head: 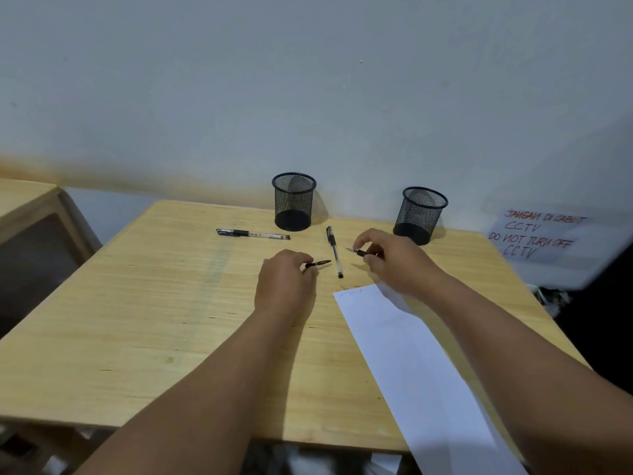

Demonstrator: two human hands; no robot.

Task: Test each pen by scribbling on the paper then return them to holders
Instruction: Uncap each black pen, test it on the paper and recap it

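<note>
I have the black pen cap [318, 264] pinched in my left hand [284, 286] and the uncapped pen [359, 252] gripped in my right hand [394, 258], near the pale wooden table's [137, 320] far edge. I should steady the white paper [411, 354] at the right edge before scribbling. Two black mesh holders [294, 200] stand empty against the white wall [308, 80].

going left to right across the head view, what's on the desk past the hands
Capped pen lying flat → left mesh holder → pen lying lengthwise → right mesh holder. Off the desk, further right, a handwritten CCTV note on the wall.
</note>
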